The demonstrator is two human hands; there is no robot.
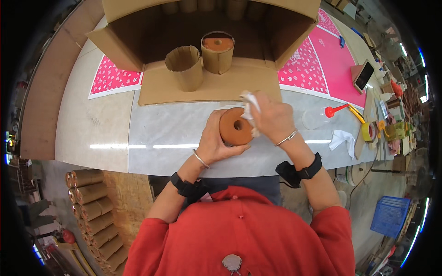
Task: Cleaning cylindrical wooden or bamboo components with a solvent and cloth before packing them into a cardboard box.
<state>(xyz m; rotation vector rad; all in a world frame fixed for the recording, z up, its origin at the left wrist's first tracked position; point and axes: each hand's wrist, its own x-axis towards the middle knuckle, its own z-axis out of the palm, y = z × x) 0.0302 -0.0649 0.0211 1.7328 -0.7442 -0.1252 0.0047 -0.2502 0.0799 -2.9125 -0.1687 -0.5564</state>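
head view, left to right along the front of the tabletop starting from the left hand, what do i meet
Left hand → orange cylinder → right hand → clear bottle → yellow tape roll

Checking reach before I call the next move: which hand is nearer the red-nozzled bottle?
Right. The right hand, holding a cloth, is just left of the bottle; the left hand is farther left, gripping the brown cylinder.

the left hand (pixel 214 140) grips an orange-brown cylinder (pixel 228 132) while the right hand (pixel 272 116) holds a white cloth (pixel 251 106) at its edge.
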